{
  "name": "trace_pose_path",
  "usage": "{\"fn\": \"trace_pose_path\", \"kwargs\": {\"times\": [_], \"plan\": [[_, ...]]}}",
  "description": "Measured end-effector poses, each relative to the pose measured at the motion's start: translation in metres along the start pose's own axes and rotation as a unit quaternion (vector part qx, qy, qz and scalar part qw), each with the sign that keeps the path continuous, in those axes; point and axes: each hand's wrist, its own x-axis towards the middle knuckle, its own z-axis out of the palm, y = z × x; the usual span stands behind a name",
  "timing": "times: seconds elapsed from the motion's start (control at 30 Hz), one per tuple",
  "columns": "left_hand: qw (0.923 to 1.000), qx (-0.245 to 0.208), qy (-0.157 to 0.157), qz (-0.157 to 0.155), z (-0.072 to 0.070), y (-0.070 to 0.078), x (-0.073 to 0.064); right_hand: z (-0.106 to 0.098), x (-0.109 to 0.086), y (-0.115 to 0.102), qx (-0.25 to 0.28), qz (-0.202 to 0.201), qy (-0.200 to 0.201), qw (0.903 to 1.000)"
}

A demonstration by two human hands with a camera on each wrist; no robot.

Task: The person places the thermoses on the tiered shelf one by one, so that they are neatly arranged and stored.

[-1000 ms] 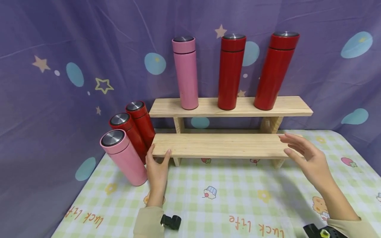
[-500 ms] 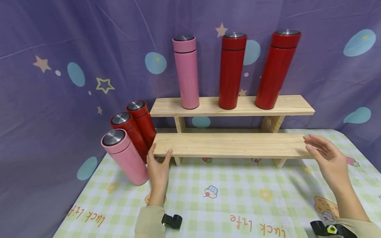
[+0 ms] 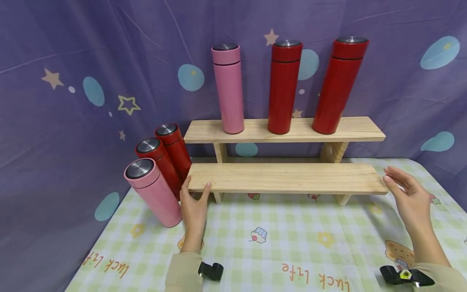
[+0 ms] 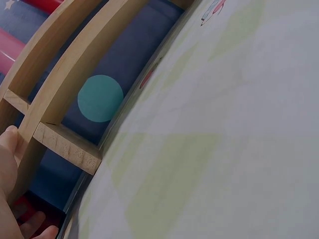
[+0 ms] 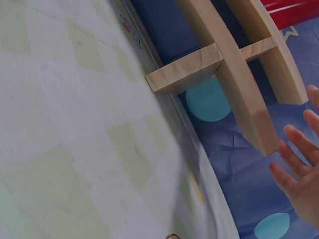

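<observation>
A two-tier wooden shelf [image 3: 284,178] stands on the table. My left hand [image 3: 193,209] holds the lower board's left front corner, thumb at the front edge and fingers by the end. In the left wrist view the thumb [image 4: 9,139] lies against the board. Just off the board's right end is my right hand [image 3: 412,198], fingers loosely bent with nothing in them; the right wrist view shows its fingertips [image 5: 291,132] near the board's end. On the upper board stand a pink thermos bottle [image 3: 229,89], a red thermos [image 3: 285,89] and another red thermos [image 3: 340,87].
Left of the shelf, close to my left hand, a pink thermos [image 3: 155,194] and two red thermoses stand in a row, the nearer red one [image 3: 160,162] partly hidden. A checked tablecloth [image 3: 292,235] covers the table. Behind hangs a purple curtain [image 3: 146,52].
My right hand has moved right, from over the lower board's right end to just beyond it. The left hand stays at the left corner. The shelf and bottles keep their places.
</observation>
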Motion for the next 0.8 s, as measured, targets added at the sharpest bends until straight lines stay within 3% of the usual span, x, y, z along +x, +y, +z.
{"fn": "trace_pose_path", "kwargs": {"times": [0.27,0.67,0.8], "plan": [[1.0000,-0.001,0.000,-0.001,0.001,-0.001,0.000,-0.005,0.003,0.012,-0.016,0.073,-0.021,0.9970],[1.0000,-0.005,-0.001,-0.001,0.001,-0.001,0.000,0.004,0.002,0.027,-0.068,0.110,-0.061,0.9897],[1.0000,-0.003,-0.001,-0.003,0.000,-0.001,0.000,0.007,0.003,0.028,-0.056,0.127,-0.069,0.9879]]}}
